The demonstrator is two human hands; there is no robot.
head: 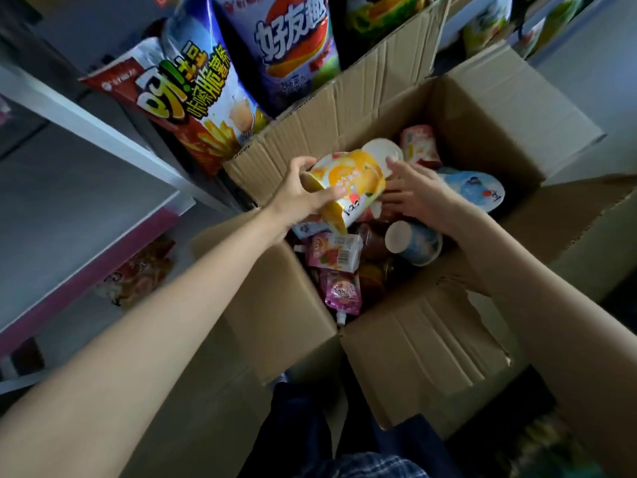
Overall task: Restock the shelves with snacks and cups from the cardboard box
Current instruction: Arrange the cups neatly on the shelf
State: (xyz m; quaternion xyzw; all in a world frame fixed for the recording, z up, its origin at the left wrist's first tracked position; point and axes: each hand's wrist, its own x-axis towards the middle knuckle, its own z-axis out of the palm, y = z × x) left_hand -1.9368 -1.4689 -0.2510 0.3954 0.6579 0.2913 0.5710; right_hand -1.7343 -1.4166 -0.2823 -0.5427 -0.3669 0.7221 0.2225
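Note:
An open cardboard box (489, 108) sits below me, holding cups and pouches. My left hand (303, 194) grips a yellow and white cup (351, 184) lying on its side above the box, thumb across its wall. My right hand (413, 194) reaches into the box beside that cup, fingertips touching its upper end; what lies under its palm is hidden. A blue and white cup (413, 241) lies just below my right wrist. Pink pouches (334, 253) lie near the box's front. Another blue cup (472, 189) and a red cup (418, 146) lie farther back.
White shelves (86, 115) rise on the left, with a red chip bag (179, 108) and a blue chip bag (293, 53) standing behind the box's far flap. A snack bag (138, 274) lies on a lower shelf. Box flaps (413, 350) spread toward me.

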